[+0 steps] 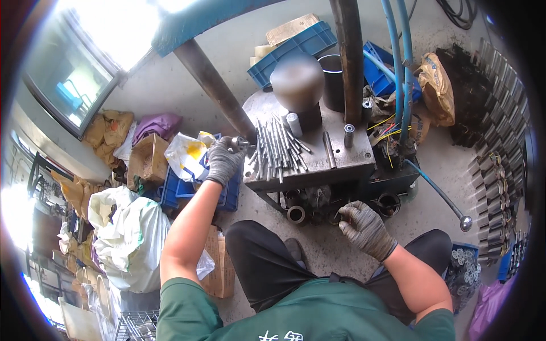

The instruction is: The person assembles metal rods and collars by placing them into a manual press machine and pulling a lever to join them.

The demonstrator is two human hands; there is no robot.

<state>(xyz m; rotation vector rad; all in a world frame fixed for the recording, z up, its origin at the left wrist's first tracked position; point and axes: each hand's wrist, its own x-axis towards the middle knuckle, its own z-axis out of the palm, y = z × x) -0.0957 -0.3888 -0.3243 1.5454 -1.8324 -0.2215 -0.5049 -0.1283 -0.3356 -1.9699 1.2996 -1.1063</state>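
My left hand (224, 161), in a grey knit glove, is closed on a short metal cylinder (238, 142) at the left edge of the steel press table (354, 161). Right beside it lies a heap of thin metal rods (278, 150). A grey metal sleeve (294, 124) stands upright at the heap's far side. Further right are a single thicker rod (329, 150), lying down, and another upright sleeve (348, 135). My right hand (368, 229), also gloved, hovers in front of the table above my right thigh. Its fingers are curled together; what they hold, if anything, is too small to tell.
Two dark press columns (216, 91) rise from the table. A blue lever with a ball end (466, 223) sticks out at right. Blue crates (227, 196) and a white sack (125, 238) lie left. Stacked metal parts (492, 199) line the right side.
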